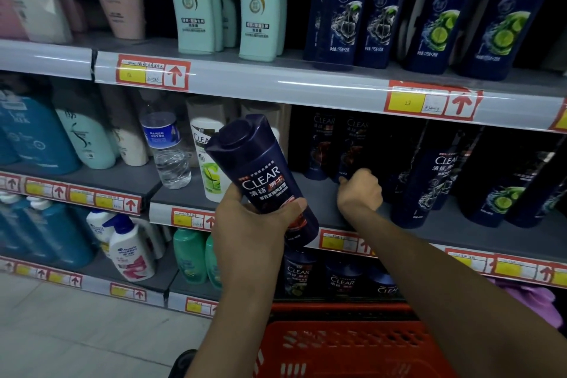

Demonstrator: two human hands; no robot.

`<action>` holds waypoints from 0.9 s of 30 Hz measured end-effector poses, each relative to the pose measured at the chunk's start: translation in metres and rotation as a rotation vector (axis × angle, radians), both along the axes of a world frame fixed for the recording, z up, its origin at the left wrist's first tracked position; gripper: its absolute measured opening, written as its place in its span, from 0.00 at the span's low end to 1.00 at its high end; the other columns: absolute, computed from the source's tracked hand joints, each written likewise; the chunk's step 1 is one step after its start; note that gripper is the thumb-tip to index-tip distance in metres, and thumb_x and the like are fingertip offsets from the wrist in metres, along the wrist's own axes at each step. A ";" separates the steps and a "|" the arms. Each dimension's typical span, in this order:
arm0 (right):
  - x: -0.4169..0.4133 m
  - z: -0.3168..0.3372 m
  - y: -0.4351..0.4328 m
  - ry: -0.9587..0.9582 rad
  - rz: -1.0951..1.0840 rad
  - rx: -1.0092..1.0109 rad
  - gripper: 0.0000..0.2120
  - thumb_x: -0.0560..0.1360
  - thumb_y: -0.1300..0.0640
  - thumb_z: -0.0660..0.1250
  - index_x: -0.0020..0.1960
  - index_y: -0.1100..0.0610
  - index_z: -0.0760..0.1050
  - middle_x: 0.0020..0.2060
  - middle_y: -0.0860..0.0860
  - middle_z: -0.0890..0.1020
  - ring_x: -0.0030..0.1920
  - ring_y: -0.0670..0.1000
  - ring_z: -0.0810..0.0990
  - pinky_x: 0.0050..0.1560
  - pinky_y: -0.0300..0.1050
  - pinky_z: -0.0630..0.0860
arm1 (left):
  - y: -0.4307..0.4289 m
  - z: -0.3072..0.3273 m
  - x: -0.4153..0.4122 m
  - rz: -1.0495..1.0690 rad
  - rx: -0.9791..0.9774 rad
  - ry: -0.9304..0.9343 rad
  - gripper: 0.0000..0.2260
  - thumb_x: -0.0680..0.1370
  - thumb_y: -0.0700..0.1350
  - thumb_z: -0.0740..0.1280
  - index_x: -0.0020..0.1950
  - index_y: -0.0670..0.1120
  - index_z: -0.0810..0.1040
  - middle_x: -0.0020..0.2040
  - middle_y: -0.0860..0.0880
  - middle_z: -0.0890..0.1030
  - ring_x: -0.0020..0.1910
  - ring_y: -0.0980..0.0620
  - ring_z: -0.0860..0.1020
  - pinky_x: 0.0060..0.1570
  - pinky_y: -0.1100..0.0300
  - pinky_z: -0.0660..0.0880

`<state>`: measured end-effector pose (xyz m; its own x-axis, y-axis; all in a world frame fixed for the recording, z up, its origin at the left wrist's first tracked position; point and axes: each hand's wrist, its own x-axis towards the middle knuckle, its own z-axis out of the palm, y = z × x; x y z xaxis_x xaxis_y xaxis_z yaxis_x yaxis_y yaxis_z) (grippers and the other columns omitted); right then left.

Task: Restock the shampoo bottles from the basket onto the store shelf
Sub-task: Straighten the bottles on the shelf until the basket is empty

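Observation:
My left hand [251, 224] grips a dark blue CLEAR shampoo bottle [260, 169], cap up and tilted left, in front of the middle shelf [322, 193]. My right hand [360, 190] reaches onto that shelf with curled fingers around the base of a dark CLEAR bottle [352, 144] standing at the back. The red plastic basket [343, 344] sits low at the bottom centre; whatever it holds is hidden by my arms and its wall.
More dark CLEAR bottles [429, 175] stand to the right on the middle shelf. A clear water bottle [167, 150] and a white-green CLEAR bottle [208, 156] stand to the left. The upper shelf [276, 77] carries mint and navy bottles. Pale floor tiles [76, 331] lie lower left.

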<state>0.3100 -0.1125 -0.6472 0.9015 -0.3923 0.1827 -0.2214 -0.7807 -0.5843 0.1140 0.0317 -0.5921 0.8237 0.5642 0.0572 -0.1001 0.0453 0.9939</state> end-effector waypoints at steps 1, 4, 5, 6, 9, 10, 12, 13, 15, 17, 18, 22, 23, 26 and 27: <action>0.001 0.000 0.000 -0.001 0.001 0.001 0.18 0.80 0.52 0.70 0.60 0.66 0.74 0.57 0.63 0.82 0.57 0.64 0.82 0.48 0.53 0.77 | 0.000 0.000 0.001 0.006 0.011 0.005 0.24 0.60 0.47 0.85 0.53 0.57 0.82 0.43 0.54 0.88 0.44 0.50 0.87 0.50 0.40 0.83; 0.001 -0.002 -0.001 -0.006 0.007 0.005 0.17 0.80 0.52 0.70 0.59 0.66 0.75 0.56 0.63 0.82 0.56 0.64 0.82 0.47 0.52 0.78 | 0.001 -0.002 0.002 0.012 0.052 0.015 0.23 0.62 0.46 0.86 0.52 0.59 0.81 0.42 0.56 0.87 0.43 0.51 0.87 0.49 0.41 0.83; 0.001 -0.002 -0.001 -0.007 0.008 0.010 0.17 0.80 0.52 0.70 0.58 0.66 0.75 0.56 0.63 0.82 0.56 0.64 0.82 0.47 0.53 0.78 | 0.001 -0.003 0.003 0.011 0.059 0.016 0.23 0.63 0.44 0.85 0.52 0.58 0.81 0.42 0.57 0.87 0.43 0.51 0.87 0.49 0.41 0.83; 0.000 -0.002 -0.001 -0.004 0.010 0.018 0.17 0.80 0.52 0.70 0.59 0.66 0.75 0.56 0.63 0.82 0.56 0.64 0.82 0.47 0.53 0.78 | 0.001 -0.003 0.003 0.009 0.062 0.016 0.23 0.63 0.44 0.85 0.52 0.58 0.81 0.42 0.56 0.87 0.43 0.51 0.87 0.49 0.41 0.83; -0.002 0.001 -0.003 0.033 0.014 0.099 0.18 0.79 0.53 0.70 0.61 0.65 0.72 0.57 0.63 0.81 0.57 0.63 0.81 0.48 0.52 0.78 | 0.003 -0.003 0.002 -0.006 0.087 0.020 0.23 0.64 0.43 0.85 0.54 0.56 0.82 0.43 0.56 0.88 0.44 0.50 0.87 0.50 0.42 0.83; -0.004 0.002 -0.005 0.052 0.023 0.137 0.19 0.80 0.53 0.69 0.63 0.65 0.71 0.58 0.62 0.81 0.57 0.63 0.81 0.48 0.52 0.77 | 0.003 -0.002 0.002 -0.013 0.103 0.022 0.23 0.64 0.42 0.85 0.54 0.55 0.82 0.44 0.56 0.88 0.44 0.51 0.87 0.50 0.42 0.83; -0.012 0.003 -0.012 0.076 0.067 0.186 0.18 0.80 0.56 0.67 0.65 0.64 0.69 0.58 0.62 0.80 0.56 0.62 0.81 0.46 0.49 0.76 | 0.001 -0.001 0.001 -0.028 0.140 0.023 0.22 0.64 0.40 0.84 0.53 0.54 0.82 0.44 0.56 0.88 0.44 0.53 0.86 0.50 0.44 0.83; -0.019 0.003 -0.016 0.075 0.111 0.194 0.18 0.79 0.58 0.67 0.66 0.63 0.69 0.57 0.61 0.80 0.55 0.61 0.81 0.46 0.48 0.76 | 0.000 -0.001 0.000 -0.035 0.157 0.023 0.22 0.64 0.39 0.84 0.53 0.53 0.81 0.44 0.56 0.87 0.44 0.54 0.86 0.50 0.44 0.83; -0.038 0.004 -0.026 0.043 0.223 0.205 0.19 0.79 0.60 0.66 0.69 0.59 0.71 0.55 0.56 0.82 0.55 0.58 0.80 0.49 0.45 0.76 | -0.003 -0.002 -0.001 -0.045 0.195 0.022 0.23 0.63 0.37 0.84 0.52 0.52 0.81 0.45 0.56 0.87 0.44 0.56 0.85 0.49 0.47 0.83; -0.058 0.003 -0.036 -0.027 0.360 0.207 0.18 0.77 0.63 0.66 0.66 0.55 0.75 0.47 0.49 0.82 0.50 0.52 0.80 0.53 0.46 0.78 | -0.007 -0.003 -0.001 -0.056 0.239 0.019 0.24 0.63 0.36 0.84 0.52 0.52 0.80 0.45 0.57 0.86 0.44 0.57 0.84 0.48 0.50 0.83; -0.067 0.004 -0.039 -0.057 0.434 0.205 0.18 0.75 0.64 0.67 0.64 0.53 0.76 0.44 0.47 0.81 0.47 0.50 0.80 0.54 0.49 0.79 | -0.009 -0.003 0.000 -0.066 0.260 0.013 0.24 0.63 0.36 0.84 0.54 0.52 0.80 0.45 0.58 0.86 0.44 0.58 0.84 0.46 0.53 0.83; -0.103 0.007 -0.049 -0.099 0.704 0.179 0.27 0.71 0.64 0.74 0.66 0.47 0.75 0.48 0.44 0.77 0.42 0.45 0.78 0.48 0.49 0.81 | -0.020 -0.008 0.006 -0.118 0.294 -0.047 0.24 0.65 0.34 0.83 0.58 0.46 0.81 0.47 0.56 0.86 0.45 0.62 0.83 0.40 0.70 0.78; -0.112 0.006 -0.053 -0.130 0.752 0.160 0.29 0.71 0.63 0.76 0.68 0.46 0.74 0.49 0.44 0.77 0.43 0.45 0.78 0.48 0.46 0.80 | -0.024 -0.009 0.009 -0.132 0.303 -0.063 0.23 0.66 0.35 0.82 0.58 0.45 0.81 0.48 0.54 0.86 0.46 0.60 0.83 0.41 0.72 0.77; -0.131 0.002 -0.063 -0.201 0.802 0.149 0.32 0.72 0.56 0.79 0.72 0.42 0.71 0.52 0.39 0.75 0.50 0.42 0.78 0.51 0.35 0.76 | -0.037 -0.013 0.017 -0.176 0.285 -0.100 0.21 0.68 0.32 0.81 0.57 0.42 0.81 0.46 0.52 0.86 0.47 0.57 0.84 0.43 0.70 0.77; -0.133 0.001 -0.063 -0.221 0.810 0.170 0.32 0.72 0.54 0.79 0.72 0.41 0.71 0.54 0.38 0.75 0.53 0.41 0.78 0.53 0.34 0.75 | -0.040 -0.016 0.021 -0.184 0.272 -0.114 0.21 0.68 0.31 0.80 0.57 0.42 0.81 0.45 0.52 0.87 0.47 0.57 0.85 0.44 0.69 0.78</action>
